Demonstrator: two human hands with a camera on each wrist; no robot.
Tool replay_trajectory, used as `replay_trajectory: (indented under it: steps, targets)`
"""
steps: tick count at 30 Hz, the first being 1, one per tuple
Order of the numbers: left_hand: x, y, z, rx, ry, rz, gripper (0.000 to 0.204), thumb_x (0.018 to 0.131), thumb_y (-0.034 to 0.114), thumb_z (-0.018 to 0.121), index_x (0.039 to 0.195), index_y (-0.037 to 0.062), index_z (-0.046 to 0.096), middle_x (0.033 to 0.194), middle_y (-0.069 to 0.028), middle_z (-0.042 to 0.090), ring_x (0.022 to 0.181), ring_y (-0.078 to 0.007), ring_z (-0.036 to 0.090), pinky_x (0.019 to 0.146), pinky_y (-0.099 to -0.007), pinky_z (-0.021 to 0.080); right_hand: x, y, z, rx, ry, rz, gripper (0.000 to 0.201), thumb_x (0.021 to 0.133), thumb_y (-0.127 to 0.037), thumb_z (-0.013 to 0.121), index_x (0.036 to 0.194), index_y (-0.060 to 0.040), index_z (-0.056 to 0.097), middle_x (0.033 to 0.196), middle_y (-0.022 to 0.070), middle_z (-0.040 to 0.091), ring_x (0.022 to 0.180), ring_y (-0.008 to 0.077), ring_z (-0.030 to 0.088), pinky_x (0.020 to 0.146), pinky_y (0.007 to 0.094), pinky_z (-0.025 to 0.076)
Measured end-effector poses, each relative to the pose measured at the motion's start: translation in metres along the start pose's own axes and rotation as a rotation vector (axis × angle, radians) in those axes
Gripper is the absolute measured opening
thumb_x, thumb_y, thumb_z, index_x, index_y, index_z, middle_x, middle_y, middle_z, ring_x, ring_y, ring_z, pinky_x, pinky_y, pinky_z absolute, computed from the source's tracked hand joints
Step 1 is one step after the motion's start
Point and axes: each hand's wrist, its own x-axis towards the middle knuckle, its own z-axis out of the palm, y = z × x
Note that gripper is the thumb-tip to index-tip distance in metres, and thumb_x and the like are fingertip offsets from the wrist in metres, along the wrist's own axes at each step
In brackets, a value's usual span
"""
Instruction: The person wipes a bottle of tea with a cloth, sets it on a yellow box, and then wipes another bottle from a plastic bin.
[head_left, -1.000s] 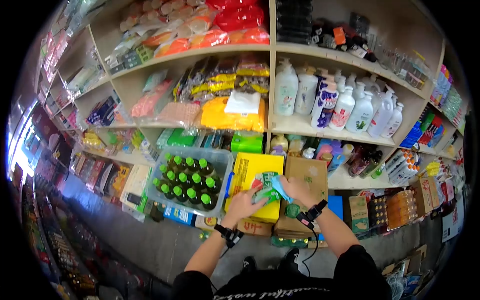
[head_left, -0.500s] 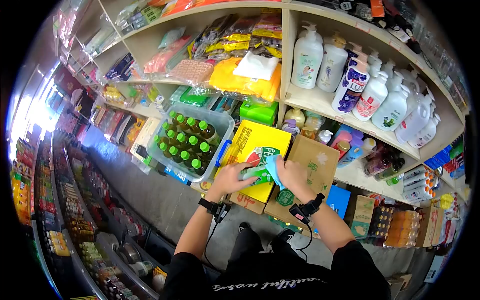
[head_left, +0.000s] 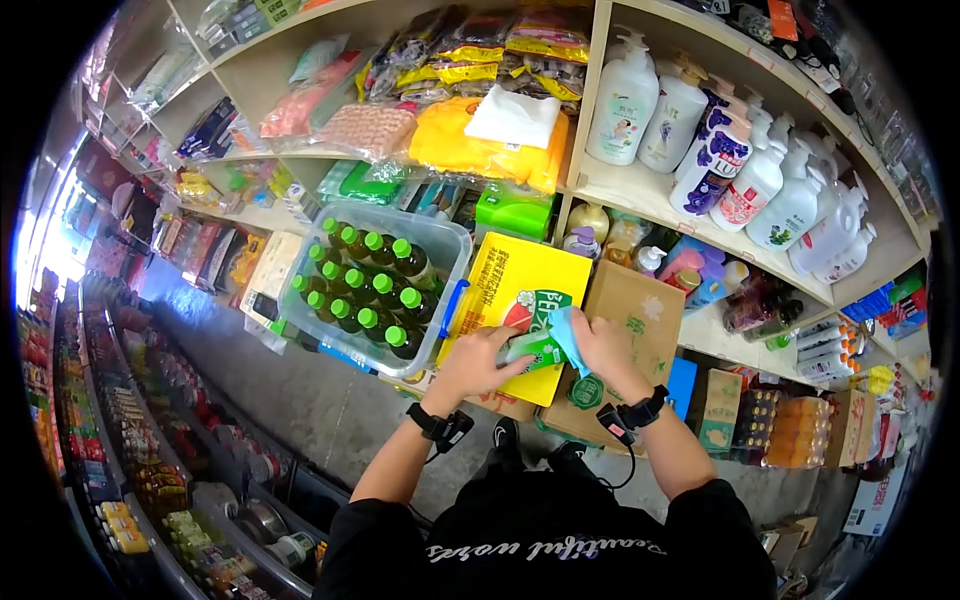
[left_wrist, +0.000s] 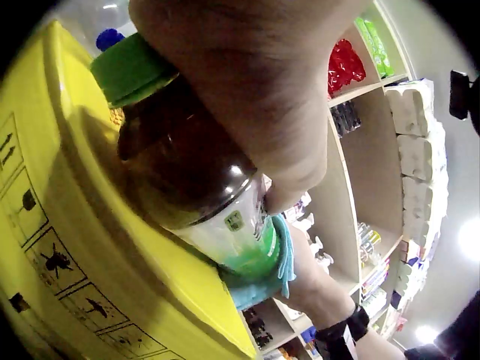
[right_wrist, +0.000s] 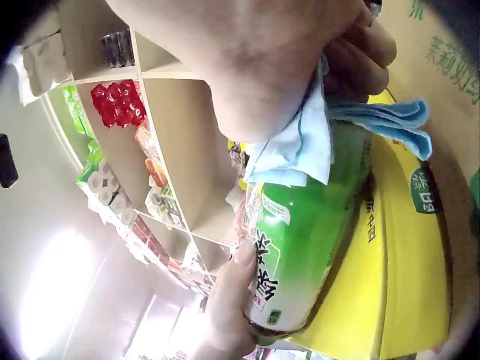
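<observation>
Over the yellow carton, my left hand (head_left: 474,366) grips a drink bottle (left_wrist: 191,172) by its upper part. The bottle lies on its side, with a green cap (left_wrist: 133,71), dark liquid and a green-and-white label (right_wrist: 311,225). A light blue cloth (head_left: 566,336) is folded around its base end. My right hand (head_left: 606,352) holds this cloth against the bottle, fingers curled over it in the right wrist view. The yellow carton (head_left: 525,270) is directly beneath. Left of it, a clear plastic bin (head_left: 452,240) contains several upright green-capped bottles (head_left: 365,285).
A brown cardboard box (head_left: 640,310) adjoins the yellow carton on the right. Behind stand shelves with pump bottles (head_left: 625,100) and a yellow cloth pack (head_left: 450,140). The bin's blue handle (head_left: 453,308) sits beside the carton. Crowded store racks (head_left: 130,400) run along the far left.
The head view has tilted and shifted, so shelves and boxes appear displaced. Both hands stay over the yellow carton, keeping hold of the bottle and the blue cloth.
</observation>
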Motion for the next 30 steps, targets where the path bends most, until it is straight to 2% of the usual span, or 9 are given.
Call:
replay_trajectory:
  steps: [1, 4, 7, 10, 13, 16, 19, 22, 30]
  targets:
    - [-0.001, 0.003, -0.004, 0.011, -0.046, -0.035, 0.05, 0.088, 0.041, 0.078, 0.121, 0.0047, 0.07, 0.105, -0.023, 0.074, 0.095, -0.0412, 0.072, 0.083, -0.0456, 0.058, 0.001, 0.001, 0.001, -0.006, 0.002, 0.013, 0.075, 0.106, -0.055, 0.036, 0.081, 0.0049, 0.074, 0.084, 0.0323, 0.07, 0.086, 0.05, 0.07, 0.085, 0.0545, 0.054]
    - [0.0, -0.005, -0.003, 0.021, -0.065, 0.012, 0.051, 0.089, 0.042, 0.077, 0.122, 0.0044, 0.069, 0.103, -0.0224, 0.073, 0.094, -0.0415, 0.072, 0.083, -0.0459, 0.058, 0.0, 0.001, 0.001, -0.033, 0.019, 0.024, 0.077, 0.106, -0.057, 0.038, 0.084, 0.0074, 0.073, 0.086, 0.0337, 0.069, 0.087, 0.0503, 0.069, 0.085, 0.0545, 0.053]
    - [-0.001, -0.006, -0.003, -0.019, -0.086, 0.019, 0.051, 0.091, 0.044, 0.075, 0.123, 0.0044, 0.068, 0.102, -0.0226, 0.073, 0.094, -0.0419, 0.071, 0.082, -0.0466, 0.058, -0.009, -0.011, -0.007, 0.1, 0.037, 0.069, 0.077, 0.105, -0.058, 0.04, 0.086, 0.0095, 0.073, 0.086, 0.0347, 0.068, 0.088, 0.0509, 0.069, 0.085, 0.0541, 0.053]
    - [-0.002, -0.008, -0.003, -0.036, -0.067, 0.028, 0.052, 0.091, 0.045, 0.074, 0.122, 0.0043, 0.068, 0.102, -0.0234, 0.072, 0.094, -0.0424, 0.071, 0.082, -0.0472, 0.058, -0.003, -0.001, -0.002, 0.041, 0.011, 0.059, 0.073, 0.105, -0.057, 0.042, 0.091, 0.0074, 0.073, 0.087, 0.034, 0.069, 0.088, 0.0513, 0.068, 0.084, 0.0546, 0.053]
    - [-0.002, -0.006, -0.003, -0.036, -0.061, 0.017, 0.053, 0.092, 0.046, 0.074, 0.122, 0.0037, 0.067, 0.103, -0.0242, 0.072, 0.095, -0.0427, 0.071, 0.083, -0.0477, 0.058, -0.003, 0.006, 0.0, 0.008, 0.03, -0.097, 0.067, 0.106, -0.055, 0.042, 0.097, 0.0038, 0.073, 0.088, 0.033, 0.069, 0.087, 0.0509, 0.067, 0.082, 0.0558, 0.051]
    - [-0.003, -0.007, -0.001, -0.026, -0.054, 0.024, 0.054, 0.092, 0.047, 0.073, 0.123, 0.0033, 0.067, 0.104, -0.0246, 0.072, 0.095, -0.0427, 0.071, 0.083, -0.048, 0.057, -0.004, 0.009, -0.007, -0.212, -0.128, -0.154, 0.04, 0.111, -0.036, 0.036, 0.138, -0.0147, 0.056, 0.102, 0.0286, 0.069, 0.094, 0.0476, 0.067, 0.08, 0.0559, 0.052]
    - [-0.006, -0.008, 0.001, -0.026, -0.038, 0.022, 0.054, 0.092, 0.047, 0.073, 0.123, 0.0033, 0.067, 0.105, -0.0249, 0.072, 0.096, -0.0427, 0.071, 0.084, -0.0482, 0.057, -0.008, 0.016, 0.006, -0.009, 0.11, -0.235, 0.068, 0.106, -0.054, 0.04, 0.098, 0.0044, 0.072, 0.089, 0.0345, 0.067, 0.087, 0.0519, 0.066, 0.083, 0.057, 0.05]
    - [-0.008, -0.008, 0.003, -0.031, -0.021, 0.017, 0.055, 0.091, 0.049, 0.073, 0.123, 0.0037, 0.068, 0.104, -0.0246, 0.072, 0.095, -0.0426, 0.071, 0.083, -0.0485, 0.057, -0.003, 0.016, 0.009, 0.045, 0.077, -0.086, 0.071, 0.107, -0.054, 0.04, 0.095, 0.0079, 0.072, 0.089, 0.0363, 0.067, 0.088, 0.0531, 0.066, 0.084, 0.0576, 0.049]
    - [-0.01, -0.009, 0.003, -0.046, -0.031, -0.007, 0.068, 0.087, 0.057, 0.076, 0.128, 0.0027, 0.068, 0.108, -0.0255, 0.073, 0.097, -0.0425, 0.072, 0.087, -0.0483, 0.058, -0.002, 0.015, 0.008, -0.048, 0.129, -0.156, 0.073, 0.106, -0.054, 0.04, 0.087, 0.009, 0.072, 0.084, 0.0349, 0.068, 0.083, 0.0516, 0.068, 0.082, 0.0575, 0.052]
